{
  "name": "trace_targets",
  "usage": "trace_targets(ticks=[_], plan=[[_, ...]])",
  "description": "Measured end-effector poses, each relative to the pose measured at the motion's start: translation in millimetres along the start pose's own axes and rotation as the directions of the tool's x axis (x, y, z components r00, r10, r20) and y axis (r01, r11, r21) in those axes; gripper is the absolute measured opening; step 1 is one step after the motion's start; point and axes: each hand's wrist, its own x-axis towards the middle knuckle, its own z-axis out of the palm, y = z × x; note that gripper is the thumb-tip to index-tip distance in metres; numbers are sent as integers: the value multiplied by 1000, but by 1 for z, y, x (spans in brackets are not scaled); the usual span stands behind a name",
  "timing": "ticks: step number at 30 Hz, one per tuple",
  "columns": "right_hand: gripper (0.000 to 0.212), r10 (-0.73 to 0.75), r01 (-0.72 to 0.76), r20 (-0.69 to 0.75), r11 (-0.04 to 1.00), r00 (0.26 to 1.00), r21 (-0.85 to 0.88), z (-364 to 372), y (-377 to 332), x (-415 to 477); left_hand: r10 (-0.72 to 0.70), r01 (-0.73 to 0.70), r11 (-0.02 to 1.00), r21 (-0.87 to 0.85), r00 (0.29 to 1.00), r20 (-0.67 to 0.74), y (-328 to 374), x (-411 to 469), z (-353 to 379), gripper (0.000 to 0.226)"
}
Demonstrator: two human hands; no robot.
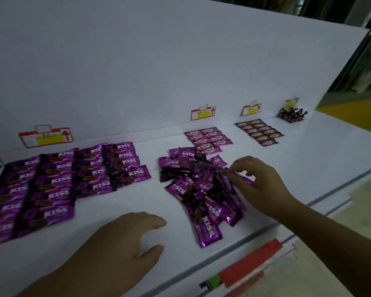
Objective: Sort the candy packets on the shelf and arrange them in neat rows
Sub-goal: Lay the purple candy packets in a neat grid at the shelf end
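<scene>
The right hand [260, 183] pinches one purple packet [247, 180] at the loose pile [201, 189]. The left hand [120, 243] hangs relaxed over the shelf [308, 159], beside four sorted rows [58, 179].

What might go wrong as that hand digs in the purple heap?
The right hand pinches a packet at the edge of the loose KISS pile; tugging it might drag neighbours along. The pile's nearest packets lie close to the shelf front and may slide off.
</scene>
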Motion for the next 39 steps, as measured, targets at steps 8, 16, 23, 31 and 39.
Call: trace_targets(ticks=[8, 16, 23, 31, 39], plan=[[23, 97, -99, 42, 994, 994, 45, 13, 29, -29, -293, 248, 948, -199, 925, -243, 66, 47, 58, 54], [65, 94, -87, 94, 993, 991, -74, 22, 35, -23, -259, 236, 966, -107, 898, -357, 67, 46, 69, 63], [25, 134, -137, 52, 988, 990, 65, 17, 41, -27, -341, 233, 921, -312, 869, -357, 63, 43, 69, 52], [14, 81, -73, -39, 981, 996, 179, 12, 42, -34, -477, 174, 788, -591, 779, -407, 59, 39, 58, 41], [31, -276, 283, 84, 957, 957, -72, 15, -10, -33, -598, 46, 602, -797, 688, -412, 48, 39, 50, 50]])
